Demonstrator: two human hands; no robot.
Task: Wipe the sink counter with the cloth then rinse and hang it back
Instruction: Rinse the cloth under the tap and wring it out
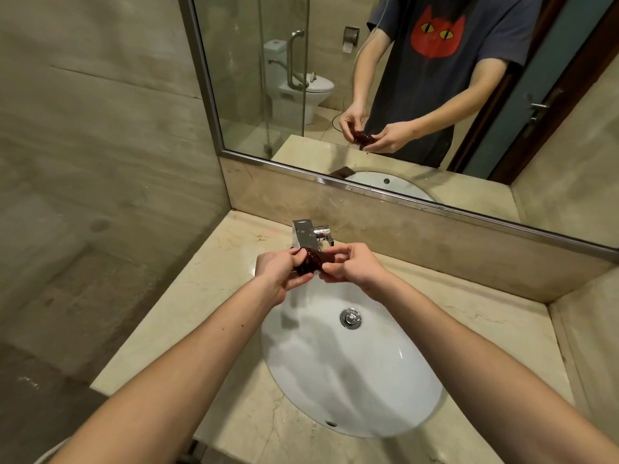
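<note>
A small dark red cloth (313, 259), wet and bunched into a twisted roll, hangs over the far edge of the white oval sink (351, 373), just below the chrome faucet (310, 234). My left hand (279, 274) pinches its left end and my right hand (351, 267) pinches its right end. No water stream is visible from the spout. The beige marble counter (214, 283) around the basin looks glossy, with wet droplets near the front rim.
A large mirror (335, 78) rises behind the backsplash and reflects a person, a toilet and a glass partition. A marble wall closes the left side, another the right. The chrome drain plug (350, 318) sits in the basin.
</note>
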